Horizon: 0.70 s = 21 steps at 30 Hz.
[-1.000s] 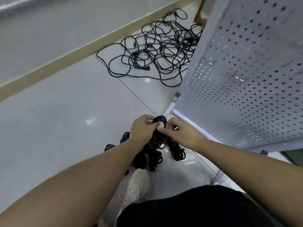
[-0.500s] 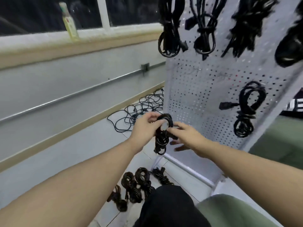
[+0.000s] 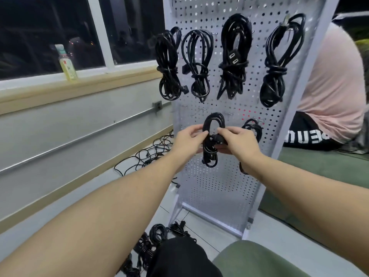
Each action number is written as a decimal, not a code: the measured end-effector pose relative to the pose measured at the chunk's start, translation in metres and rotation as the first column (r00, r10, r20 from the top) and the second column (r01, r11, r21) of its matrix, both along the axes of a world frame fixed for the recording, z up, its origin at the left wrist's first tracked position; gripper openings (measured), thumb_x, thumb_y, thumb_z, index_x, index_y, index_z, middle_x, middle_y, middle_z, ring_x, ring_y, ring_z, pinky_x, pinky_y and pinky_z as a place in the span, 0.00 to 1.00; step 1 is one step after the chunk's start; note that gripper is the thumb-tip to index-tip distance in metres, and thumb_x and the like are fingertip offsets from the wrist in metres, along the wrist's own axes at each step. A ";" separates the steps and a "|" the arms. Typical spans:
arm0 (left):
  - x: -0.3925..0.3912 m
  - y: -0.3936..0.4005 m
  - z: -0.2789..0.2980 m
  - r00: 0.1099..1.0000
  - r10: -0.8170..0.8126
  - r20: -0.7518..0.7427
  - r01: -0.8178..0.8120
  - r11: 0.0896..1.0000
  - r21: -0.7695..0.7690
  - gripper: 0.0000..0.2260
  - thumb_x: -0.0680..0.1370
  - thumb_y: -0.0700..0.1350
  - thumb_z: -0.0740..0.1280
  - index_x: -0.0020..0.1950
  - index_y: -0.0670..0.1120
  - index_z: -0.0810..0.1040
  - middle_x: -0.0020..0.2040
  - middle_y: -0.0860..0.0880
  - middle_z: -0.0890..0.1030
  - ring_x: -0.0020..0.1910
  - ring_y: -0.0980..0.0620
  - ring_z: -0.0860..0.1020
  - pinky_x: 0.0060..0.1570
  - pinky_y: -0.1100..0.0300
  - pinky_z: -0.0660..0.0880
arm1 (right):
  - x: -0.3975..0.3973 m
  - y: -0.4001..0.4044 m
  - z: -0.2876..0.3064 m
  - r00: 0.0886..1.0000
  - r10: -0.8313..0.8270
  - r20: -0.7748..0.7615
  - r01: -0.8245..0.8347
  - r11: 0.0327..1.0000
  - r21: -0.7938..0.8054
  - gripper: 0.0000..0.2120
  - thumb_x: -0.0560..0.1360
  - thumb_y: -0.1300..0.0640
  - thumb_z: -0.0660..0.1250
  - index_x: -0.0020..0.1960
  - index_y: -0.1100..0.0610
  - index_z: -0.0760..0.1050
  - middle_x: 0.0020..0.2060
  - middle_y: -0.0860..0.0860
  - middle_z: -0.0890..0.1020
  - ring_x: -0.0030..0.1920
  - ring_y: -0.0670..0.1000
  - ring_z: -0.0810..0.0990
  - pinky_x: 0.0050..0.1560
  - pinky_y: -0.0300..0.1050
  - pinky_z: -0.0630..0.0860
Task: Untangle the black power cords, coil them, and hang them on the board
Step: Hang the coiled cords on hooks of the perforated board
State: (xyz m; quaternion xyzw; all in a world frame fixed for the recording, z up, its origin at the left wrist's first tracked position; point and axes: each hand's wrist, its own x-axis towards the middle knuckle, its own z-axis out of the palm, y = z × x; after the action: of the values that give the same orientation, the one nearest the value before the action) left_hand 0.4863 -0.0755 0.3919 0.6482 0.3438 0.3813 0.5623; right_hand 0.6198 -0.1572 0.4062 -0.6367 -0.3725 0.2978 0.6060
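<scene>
While both hands hold a coiled cord (image 3: 212, 136) up at centre frame, in front of the white pegboard (image 3: 221, 188): left hand (image 3: 188, 141) with fingers curled round the bundle's left side, right hand (image 3: 238, 141) pinching the plug and wrap at its middle; top loop standing open just below the lower row of hooks (image 3: 203, 110), not yet over one as far as can be told

Likely slips from here, as judgement only:
- missing the small hook, hard to see against the perforated metal, so the loop slides down the board
- letting go of the wrap too soon, so the coil springs loose and joins the tangled cords (image 3: 151, 152) on the floor at centre left
- brushing the hung cord (image 3: 252, 129) just right of the right hand and knocking it off its peg

Four hung bundles (image 3: 233, 56) across the upper row, more coiled ones (image 3: 157, 234) lying at bottom centre awaiting their turn
</scene>
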 end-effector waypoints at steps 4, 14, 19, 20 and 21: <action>0.027 0.012 0.003 1.000 0.015 0.016 -0.014 0.999 -0.034 0.07 0.83 0.42 0.67 0.61 0.49 0.80 0.50 0.51 0.85 0.43 0.59 0.85 0.40 0.64 0.81 | 0.016 0.011 0.000 0.998 -0.059 0.025 0.060 0.998 -0.012 0.07 0.80 0.57 0.69 0.43 0.55 0.83 0.37 0.52 0.87 0.38 0.54 0.88 0.42 0.48 0.85; 0.058 0.043 -0.029 0.993 0.119 0.017 -0.116 0.988 -0.101 0.09 0.82 0.44 0.68 0.61 0.48 0.82 0.53 0.48 0.86 0.51 0.48 0.86 0.53 0.50 0.84 | 0.021 0.037 -0.024 0.992 -0.080 0.099 0.089 0.991 -0.101 0.12 0.81 0.50 0.66 0.50 0.56 0.83 0.44 0.54 0.87 0.43 0.54 0.88 0.49 0.56 0.85; 0.050 0.033 -0.034 0.994 0.046 -0.095 -0.050 0.998 -0.044 0.09 0.83 0.44 0.66 0.63 0.50 0.80 0.54 0.53 0.84 0.54 0.48 0.84 0.54 0.50 0.82 | 0.009 0.026 -0.043 0.975 -0.116 0.191 0.138 0.985 -0.106 0.34 0.70 0.28 0.61 0.67 0.49 0.78 0.61 0.48 0.83 0.61 0.52 0.82 0.62 0.60 0.79; 0.045 0.030 -0.036 0.993 0.030 -0.116 -0.035 0.999 -0.038 0.10 0.84 0.44 0.66 0.65 0.51 0.79 0.54 0.54 0.83 0.55 0.49 0.83 0.55 0.50 0.82 | 0.004 0.022 -0.046 0.974 -0.126 0.191 0.151 0.981 -0.123 0.41 0.68 0.26 0.61 0.73 0.50 0.73 0.68 0.49 0.79 0.67 0.53 0.78 0.65 0.60 0.77; 0.039 0.027 -0.040 0.991 0.018 -0.133 -0.023 0.999 -0.036 0.12 0.84 0.44 0.66 0.67 0.52 0.78 0.55 0.55 0.82 0.55 0.49 0.83 0.56 0.50 0.83 | -0.002 0.015 -0.048 0.974 -0.125 0.189 0.152 0.979 -0.134 0.45 0.68 0.26 0.62 0.77 0.50 0.67 0.73 0.49 0.74 0.69 0.53 0.75 0.68 0.60 0.75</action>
State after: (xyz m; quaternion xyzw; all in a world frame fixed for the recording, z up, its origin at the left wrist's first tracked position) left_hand 0.5254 -0.0483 0.3516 0.6579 0.3943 0.3366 0.5463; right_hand 0.6176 -0.1421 0.3582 -0.7286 -0.3572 0.2228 0.5403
